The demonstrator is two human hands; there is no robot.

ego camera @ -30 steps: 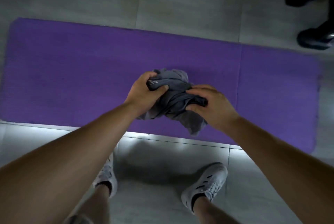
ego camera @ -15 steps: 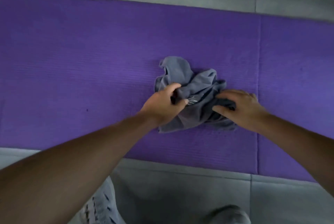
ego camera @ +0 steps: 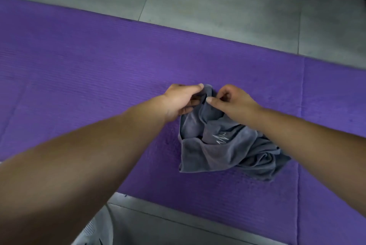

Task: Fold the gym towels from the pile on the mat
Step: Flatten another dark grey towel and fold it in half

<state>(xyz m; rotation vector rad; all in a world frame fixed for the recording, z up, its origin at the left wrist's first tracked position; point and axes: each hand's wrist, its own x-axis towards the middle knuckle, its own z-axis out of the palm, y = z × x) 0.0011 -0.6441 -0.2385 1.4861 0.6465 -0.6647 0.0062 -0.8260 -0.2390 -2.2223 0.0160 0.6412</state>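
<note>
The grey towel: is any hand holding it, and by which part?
Left hand and right hand both pinch the grey towel at its far edge.

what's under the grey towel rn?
The mat shows all round the towel, so the towel lies on it. The left hand and right hand pinch its far edge. Anything beneath its crumpled folds, another towel included, is covered.
</note>
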